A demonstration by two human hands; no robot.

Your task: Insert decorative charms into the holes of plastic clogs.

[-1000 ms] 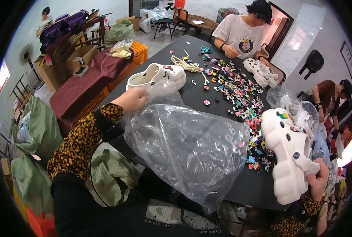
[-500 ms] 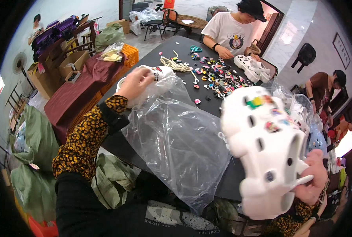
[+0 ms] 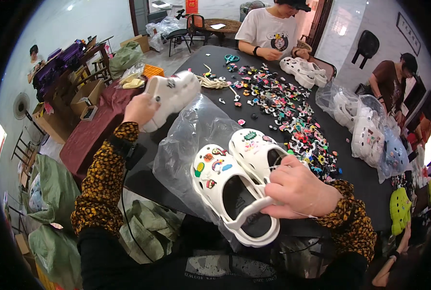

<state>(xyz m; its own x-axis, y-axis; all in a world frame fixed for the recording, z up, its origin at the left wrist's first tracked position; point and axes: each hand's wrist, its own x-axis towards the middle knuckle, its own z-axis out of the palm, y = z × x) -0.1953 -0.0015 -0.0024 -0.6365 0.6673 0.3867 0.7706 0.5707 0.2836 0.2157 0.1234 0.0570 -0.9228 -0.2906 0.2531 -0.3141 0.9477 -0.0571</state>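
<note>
My right hand is closed round the heel straps of a pair of white clogs. Colourful charms dot their toes, which point away from me. Beneath them lies a clear plastic bag, spread on the black table. At the left my left hand grips another white clog, which is tilted on its side and a little blurred. A dark mark shows on its upper. Whether a second clog is behind it I cannot tell.
A wide heap of colourful shoe charms covers the table's middle, near cream cord and teal scissors. Bagged clogs line the right edge. Across the table a person sits by white clogs. Red-brown cloth covers crates at left.
The charm-covered pair in my right hand has swung from the right down to the bag in front of me, toes now away. My left hand has moved left, its clog lifted and tilted.
</note>
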